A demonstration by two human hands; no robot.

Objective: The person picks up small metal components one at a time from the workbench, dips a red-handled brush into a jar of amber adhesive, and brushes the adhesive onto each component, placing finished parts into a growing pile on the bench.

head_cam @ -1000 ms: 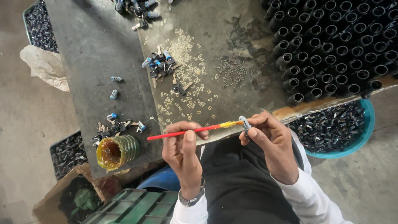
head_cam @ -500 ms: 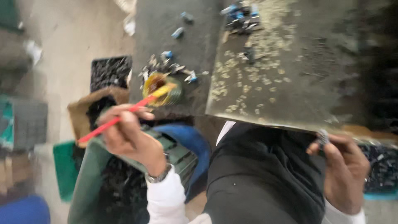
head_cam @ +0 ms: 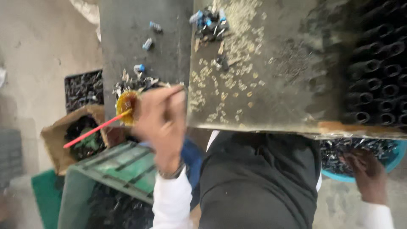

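My left hand (head_cam: 161, 123) grips a thin red stick (head_cam: 91, 131), and the stick's far end rests at a small yellow-brown jar (head_cam: 126, 104) on the edge of the dark bench (head_cam: 127, 34). My right hand (head_cam: 366, 174) is low at the right, reaching into a blue basin (head_cam: 335, 176) of small black parts (head_cam: 339, 148). The fingers are curled among the parts, and motion blur hides whether they hold one. My dark apron and white sleeves fill the bottom centre.
A grey work plate (head_cam: 280, 72) strewn with pale flakes lies ahead. Rows of black tubes (head_cam: 377, 76) stand at the right. Small blue-capped parts (head_cam: 207, 19) lie at the top. A cardboard box (head_cam: 59, 140), a green crate (head_cam: 123, 165) and a black tray (head_cam: 82, 87) sit at the left.
My left hand swung the red stick from the lap to the jar at the bench edge. My right hand dropped away from the stick and into the blue basin. The view tilted left.
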